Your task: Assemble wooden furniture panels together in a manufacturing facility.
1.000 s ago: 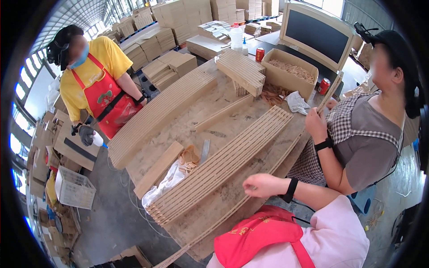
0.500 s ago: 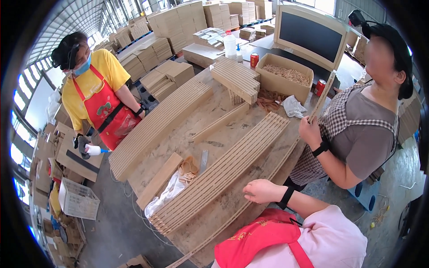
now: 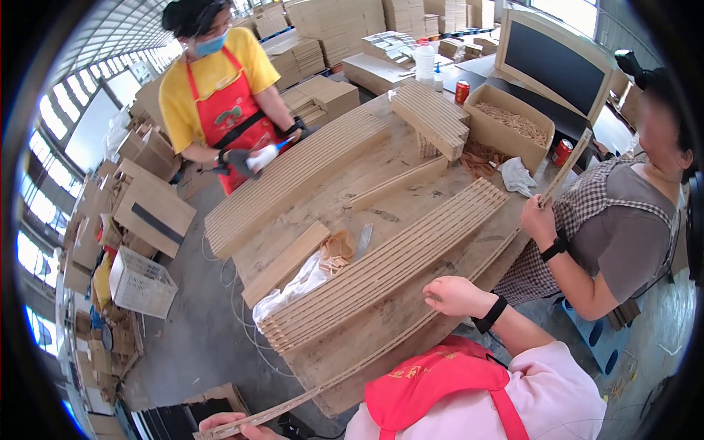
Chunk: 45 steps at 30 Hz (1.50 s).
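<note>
A long thin wooden strip point(image 3: 345, 375) runs along the near edge of the workbench, from the lower left toward the co-worker on the right. My left hand point(image 3: 236, 427) grips its near end, fingers around the wood. Just above the strip's middle is my right hand point(image 3: 460, 297), its fingers curled and pinched together; whatever may be between them is too small to make out. Beyond the strip lies a row of slatted wooden strips point(image 3: 389, 268) set side by side. A white cloth point(image 3: 293, 290) and small wooden dowels point(image 3: 335, 265) rest behind that row.
Across the bench, a masked co-worker point(image 3: 231, 103) holds a white glue bottle point(image 3: 264, 156) by another strip row point(image 3: 301, 169). The co-worker at right point(image 3: 616, 213) holds an upright strip point(image 3: 568, 165). A dowel-filled cardboard box point(image 3: 510, 121) stands at the back.
My view has shifted, and my left hand now shows on the strip's end. The far co-worker has brought the glue bottle over the far row. My right hand stays near the strip.
</note>
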Each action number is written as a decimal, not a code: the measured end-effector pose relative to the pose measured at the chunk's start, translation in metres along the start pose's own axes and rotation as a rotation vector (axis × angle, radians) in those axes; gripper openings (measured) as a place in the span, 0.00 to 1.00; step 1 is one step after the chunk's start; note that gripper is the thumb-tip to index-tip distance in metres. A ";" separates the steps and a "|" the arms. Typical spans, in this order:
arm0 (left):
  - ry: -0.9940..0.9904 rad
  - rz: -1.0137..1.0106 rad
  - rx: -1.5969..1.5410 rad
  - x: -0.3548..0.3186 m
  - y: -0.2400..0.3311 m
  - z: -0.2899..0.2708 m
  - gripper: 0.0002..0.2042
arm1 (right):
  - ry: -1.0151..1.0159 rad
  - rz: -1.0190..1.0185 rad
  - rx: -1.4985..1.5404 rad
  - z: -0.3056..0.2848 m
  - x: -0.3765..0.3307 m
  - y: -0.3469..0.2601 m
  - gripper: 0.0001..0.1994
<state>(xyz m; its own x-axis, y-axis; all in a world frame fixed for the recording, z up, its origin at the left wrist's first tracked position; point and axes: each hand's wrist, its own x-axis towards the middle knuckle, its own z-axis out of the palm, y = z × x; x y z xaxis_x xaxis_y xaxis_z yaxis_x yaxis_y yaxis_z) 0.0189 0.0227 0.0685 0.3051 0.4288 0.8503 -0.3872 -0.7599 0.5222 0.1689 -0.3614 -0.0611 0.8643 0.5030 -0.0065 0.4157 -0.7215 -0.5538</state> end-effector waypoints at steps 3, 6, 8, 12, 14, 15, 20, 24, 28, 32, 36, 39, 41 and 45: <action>0.027 -0.200 0.036 -0.021 -0.023 -0.016 0.43 | 0.020 -0.021 0.010 0.004 -0.001 0.001 0.13; 0.021 -0.208 -0.084 -0.023 -0.033 -0.025 0.44 | 0.028 -0.033 0.010 0.009 -0.003 -0.006 0.13; 0.023 -0.208 -0.089 -0.024 -0.034 -0.027 0.45 | 0.024 -0.036 -0.004 0.012 -0.005 -0.010 0.12; 0.041 -0.220 -0.125 -0.026 -0.033 -0.019 0.46 | 0.041 0.017 0.026 0.017 -0.015 -0.018 0.12; 0.113 -0.235 -0.110 -0.022 -0.025 -0.011 0.40 | 0.073 0.049 0.011 0.018 -0.023 -0.021 0.12; 0.099 -0.175 -0.241 -0.018 -0.021 -0.009 0.36 | 0.040 0.049 -0.010 0.021 -0.024 -0.025 0.13; 0.350 -0.443 -0.715 -0.033 -0.066 -0.030 0.24 | -0.033 0.117 -0.030 0.019 -0.035 -0.048 0.13; -0.062 -0.197 -0.285 0.001 -0.004 -0.015 0.28 | 0.027 0.139 -0.049 0.023 -0.043 -0.055 0.12; -0.368 -0.279 -0.358 0.020 -0.004 -0.039 0.35 | 0.081 0.136 0.019 0.018 -0.048 -0.066 0.12; -0.257 -0.310 -0.415 0.036 0.010 -0.033 0.39 | 0.192 0.039 0.031 0.001 -0.046 -0.079 0.11; -0.270 -0.310 -0.430 0.039 0.013 -0.033 0.34 | 0.203 -0.003 0.028 -0.007 -0.039 -0.085 0.11; -0.297 -0.343 -0.311 0.037 0.012 -0.034 0.29 | 0.234 -0.092 0.055 -0.004 -0.032 -0.084 0.11; -0.209 -0.381 -0.255 0.031 0.006 -0.036 0.25 | 0.156 -0.102 0.086 0.007 -0.023 -0.083 0.12; -0.211 -0.305 -0.268 0.027 -0.012 -0.036 0.22 | 0.092 -0.154 0.146 0.014 -0.014 -0.080 0.12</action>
<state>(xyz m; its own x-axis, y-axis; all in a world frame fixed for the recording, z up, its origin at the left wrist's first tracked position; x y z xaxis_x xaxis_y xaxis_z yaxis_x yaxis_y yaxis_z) 0.0007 0.0610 0.0874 0.5999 0.4831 0.6378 -0.4553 -0.4493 0.7686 0.1193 -0.3041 -0.0280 0.8187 0.5516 0.1594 0.5051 -0.5599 -0.6568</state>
